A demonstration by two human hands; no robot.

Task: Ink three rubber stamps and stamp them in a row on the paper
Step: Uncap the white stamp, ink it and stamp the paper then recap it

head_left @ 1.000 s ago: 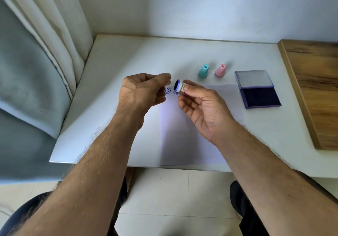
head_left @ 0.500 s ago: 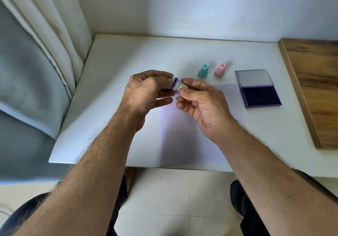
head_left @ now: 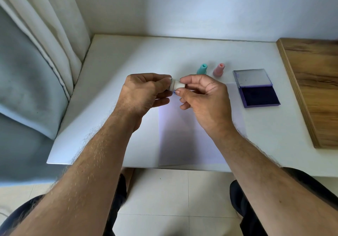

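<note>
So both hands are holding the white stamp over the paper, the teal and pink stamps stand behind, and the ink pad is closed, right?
Not quite: the head view shows the ink pad open, its lid folded back. The rest holds.

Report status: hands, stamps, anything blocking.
Both hands, left and right, pinch white stamp above paper. Teal stamp, pink stamp untouched. Ink pad open. Nothing blocking.

I am seeing a smooth, matt white desk (head_left: 113,67) carrying a matt sheet of paper (head_left: 184,137). At two o'clock the ink pad (head_left: 259,97) is showing a dull dark felt below a faintly shiny grey lid. At three o'clock a wooden board (head_left: 314,82) is showing satin grain. At nine o'clock, soft cloth curtains (head_left: 36,71) are hanging.
</note>
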